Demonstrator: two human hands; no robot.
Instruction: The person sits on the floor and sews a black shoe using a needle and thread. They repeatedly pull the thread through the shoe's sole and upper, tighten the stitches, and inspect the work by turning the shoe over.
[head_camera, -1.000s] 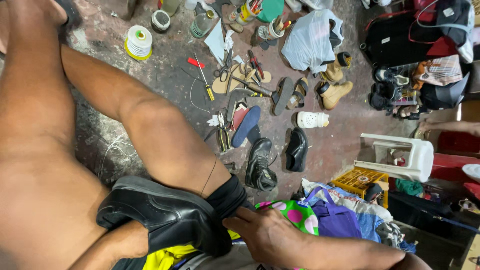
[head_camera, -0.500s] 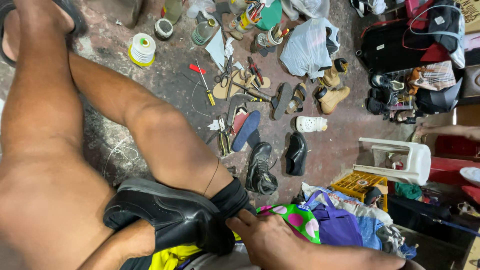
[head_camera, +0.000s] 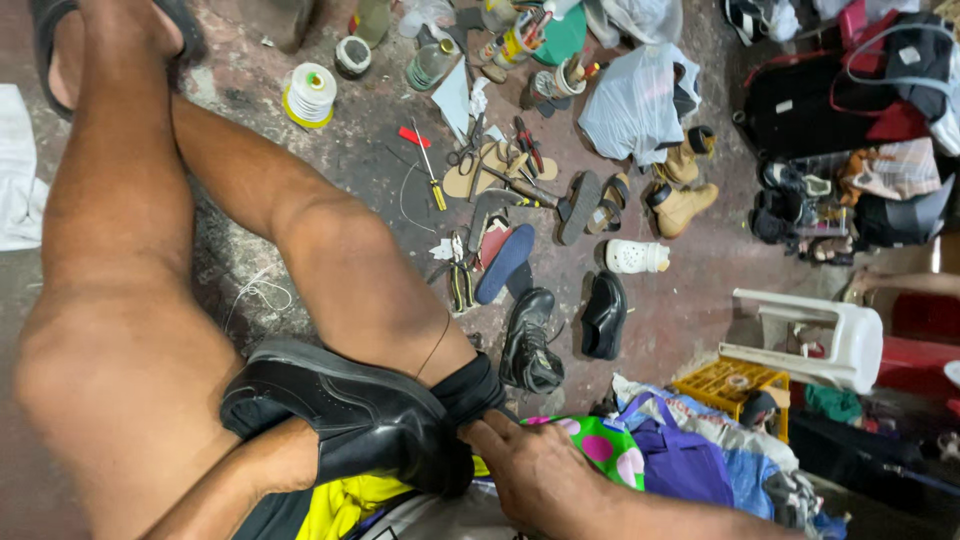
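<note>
Right hand (head_camera: 535, 470) grips the black leather shoe (head_camera: 350, 415) at its heel end, fingers curled; left hand sits hidden behind the shoe, its state indeterminable.

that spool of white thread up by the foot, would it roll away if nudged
The spool of white thread stands on its flat end on the rough floor, so a nudge would probably slide or tip it. Once on its side, the round body could roll. It looks fully wound, so likely fairly heavy for its size.

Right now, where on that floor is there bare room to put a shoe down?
Bare floor lies between the black shoe and the white stool. Another patch sits left of the red screwdriver. It is crowded around the sandals and tools.
</note>
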